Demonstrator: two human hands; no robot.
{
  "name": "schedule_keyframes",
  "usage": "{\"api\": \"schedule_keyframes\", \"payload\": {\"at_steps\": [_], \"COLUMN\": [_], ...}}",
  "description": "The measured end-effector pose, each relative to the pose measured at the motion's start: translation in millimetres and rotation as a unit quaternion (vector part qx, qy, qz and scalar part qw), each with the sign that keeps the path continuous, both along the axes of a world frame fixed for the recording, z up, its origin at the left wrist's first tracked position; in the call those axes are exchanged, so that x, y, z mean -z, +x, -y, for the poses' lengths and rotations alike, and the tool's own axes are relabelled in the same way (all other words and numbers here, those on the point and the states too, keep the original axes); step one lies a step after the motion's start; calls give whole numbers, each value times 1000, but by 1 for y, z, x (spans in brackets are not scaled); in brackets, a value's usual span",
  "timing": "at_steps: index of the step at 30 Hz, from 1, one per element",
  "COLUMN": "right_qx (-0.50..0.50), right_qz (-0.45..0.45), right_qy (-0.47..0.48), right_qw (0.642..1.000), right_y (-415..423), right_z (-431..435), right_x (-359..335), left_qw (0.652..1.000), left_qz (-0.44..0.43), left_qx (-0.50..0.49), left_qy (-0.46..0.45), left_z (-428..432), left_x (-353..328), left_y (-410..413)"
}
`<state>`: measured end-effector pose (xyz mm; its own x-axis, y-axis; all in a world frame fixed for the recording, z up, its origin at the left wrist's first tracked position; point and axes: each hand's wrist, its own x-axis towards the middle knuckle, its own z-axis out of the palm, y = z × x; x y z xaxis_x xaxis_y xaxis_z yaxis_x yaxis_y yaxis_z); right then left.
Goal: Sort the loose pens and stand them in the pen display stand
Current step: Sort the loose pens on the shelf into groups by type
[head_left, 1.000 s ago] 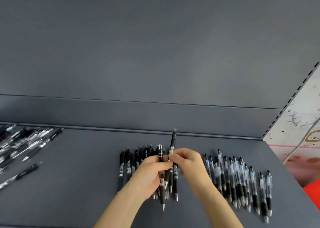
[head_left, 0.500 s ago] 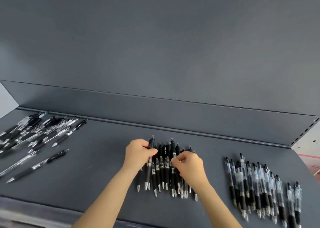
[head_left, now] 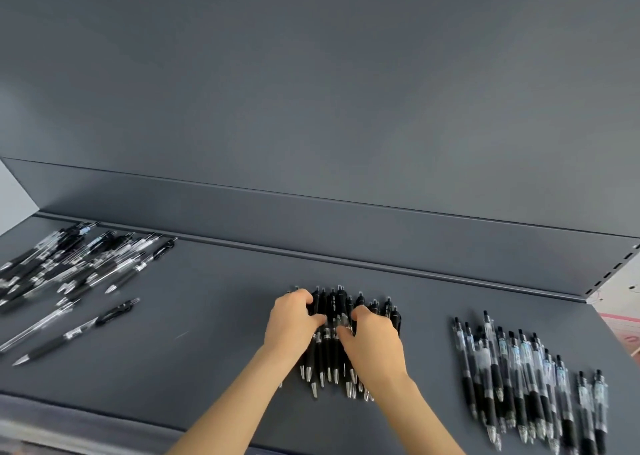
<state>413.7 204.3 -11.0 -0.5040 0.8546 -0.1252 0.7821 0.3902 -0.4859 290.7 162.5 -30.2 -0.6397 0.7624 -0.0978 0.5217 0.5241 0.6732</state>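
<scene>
On grey shelf (head_left: 214, 350), left hand (head_left: 292, 323) and right hand (head_left: 374, 340) are curling fingers (head_left: 304, 298) round sorted black pens (head_left: 341, 302). Mixed pile (head_left: 69, 264) is waiting.

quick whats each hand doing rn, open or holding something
Left hand: fingers curled round the left side of the bunch of black pens, gripping it.
Right hand: thumb and fingers curled on the right side of the same bunch, pinching pens.
</scene>
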Motion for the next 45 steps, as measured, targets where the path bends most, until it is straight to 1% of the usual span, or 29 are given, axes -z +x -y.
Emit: {"api": "schedule_keyframes", "payload": {"at_steps": [4,7,9,14,20,23,25,28,30,32,35,38,40,42,43,45], "right_qx": [-9,-16,-25,-89,-140,-161,-160,-140,-137,-150,-169,-140,-101,-74,-58,-8], "right_qz": [-3,13,2,-15,-26,-27,-27,-38,-38,-10,81,111,110,107,82,-29], "right_qy": [28,78,91,84,51,19,6,-3,-10,-16,20,34,25,13,-2,-74], "right_qw": [1000,997,996,992,988,986,987,989,990,988,982,983,989,991,995,997], "right_y": [-1,-6,-15,-60,-147,-195,-227,-269,-293,-314,-339,-351,-350,-344,-340,-331], "right_z": [3,7,13,41,83,111,127,138,140,140,137,132,128,123,122,119], "right_x": [-5,-10,-14,-18,-17,-11,-5,4,10,15,17,15,14,15,16,17], "left_qw": [998,995,994,992,988,984,979,961,954,961,974,973,970,975,981,994], "left_qz": [-51,-91,-108,-123,-140,-150,-158,-171,-181,-187,-178,-189,-202,-184,-159,-95], "left_qx": [15,12,-3,-40,-72,-89,-91,-67,-44,-13,38,64,83,84,75,40], "left_qy": [30,27,21,15,0,-37,-95,-207,-235,-203,-136,-114,-110,-96,-84,-35], "left_z": [12,34,52,91,148,183,203,221,224,221,215,212,213,214,213,211], "left_x": [-9,-16,-19,-22,-27,-25,-22,-15,-9,-3,0,4,6,9,10,8], "left_y": [-4,-17,-32,-77,-160,-211,-238,-261,-266,-271,-280,-291,-298,-308,-312,-320]}}
